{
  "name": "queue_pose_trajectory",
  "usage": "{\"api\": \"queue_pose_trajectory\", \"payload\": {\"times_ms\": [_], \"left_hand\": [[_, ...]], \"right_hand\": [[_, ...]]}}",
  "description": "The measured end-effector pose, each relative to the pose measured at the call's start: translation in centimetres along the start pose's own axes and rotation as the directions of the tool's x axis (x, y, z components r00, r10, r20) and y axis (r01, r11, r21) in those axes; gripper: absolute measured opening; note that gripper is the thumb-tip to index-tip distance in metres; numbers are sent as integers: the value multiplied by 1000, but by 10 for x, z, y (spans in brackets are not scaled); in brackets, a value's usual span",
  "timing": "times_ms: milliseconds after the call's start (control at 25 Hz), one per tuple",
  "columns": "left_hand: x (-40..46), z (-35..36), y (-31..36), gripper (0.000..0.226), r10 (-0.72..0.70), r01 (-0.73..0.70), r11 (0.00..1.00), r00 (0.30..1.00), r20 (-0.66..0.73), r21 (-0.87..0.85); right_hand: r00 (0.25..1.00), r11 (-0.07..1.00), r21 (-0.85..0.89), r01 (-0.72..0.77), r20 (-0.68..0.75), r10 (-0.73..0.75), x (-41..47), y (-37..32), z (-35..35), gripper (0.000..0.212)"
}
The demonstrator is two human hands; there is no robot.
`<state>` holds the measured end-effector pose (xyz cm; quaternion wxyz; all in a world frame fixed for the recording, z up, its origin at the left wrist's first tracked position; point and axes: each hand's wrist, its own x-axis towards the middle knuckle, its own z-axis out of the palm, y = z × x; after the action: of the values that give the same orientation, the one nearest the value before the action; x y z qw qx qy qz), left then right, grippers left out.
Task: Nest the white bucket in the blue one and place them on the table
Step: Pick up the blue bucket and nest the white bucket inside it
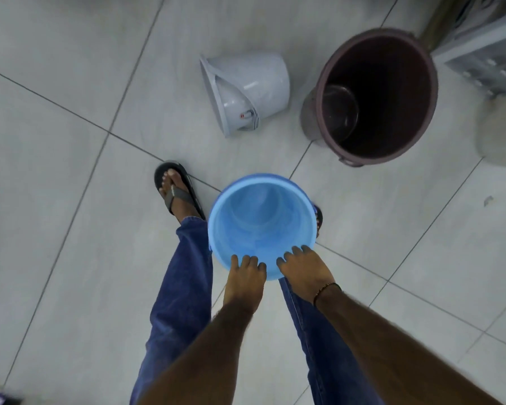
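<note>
Grey floor tiles [70,141] fill the view; no tabletop is visible. Both hands grasp the near rim of the blue bucket [254,206]: left hand [246,277], right hand [303,271], fingers hooked inside, mouth upward. Farther off, the white bucket [263,83] lies on its side, left of a brown bin [374,95]. Recommended: keep the blue bucket upright, then feed the white bucket in base first.
</note>
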<state>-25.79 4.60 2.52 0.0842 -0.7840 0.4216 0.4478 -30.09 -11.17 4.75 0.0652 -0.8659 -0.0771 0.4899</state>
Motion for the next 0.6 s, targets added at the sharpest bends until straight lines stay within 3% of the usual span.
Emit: {"api": "queue_pose_trajectory", "payload": {"times_ms": [160,320,360,440,520,600], "left_hand": [[1,-82,-24,21,-141,106,965,981,-133,-240],[43,-157,-74,15,-333,175,869,899,-285,-463],[74,-165,-100,15,-411,192,815,857,-311,-547],[111,-181,-119,26,-544,228,652,805,-236,-724],[165,-178,-140,46,-587,225,418,806,-73,-880],[216,-167,-160,51,-602,194,202,797,34,-960]], "right_hand": [[997,999,-39,1,-82,-5,3,14,-91,35],[962,994,-99,-47,-272,18,51,48,-181,44],[944,987,-142,-72,-328,22,89,58,-207,47],[906,980,-166,-112,-421,32,123,74,-245,56],[914,951,-284,-122,-406,-4,182,88,-271,65],[947,893,-436,-108,-319,-41,243,97,-286,65]]}}
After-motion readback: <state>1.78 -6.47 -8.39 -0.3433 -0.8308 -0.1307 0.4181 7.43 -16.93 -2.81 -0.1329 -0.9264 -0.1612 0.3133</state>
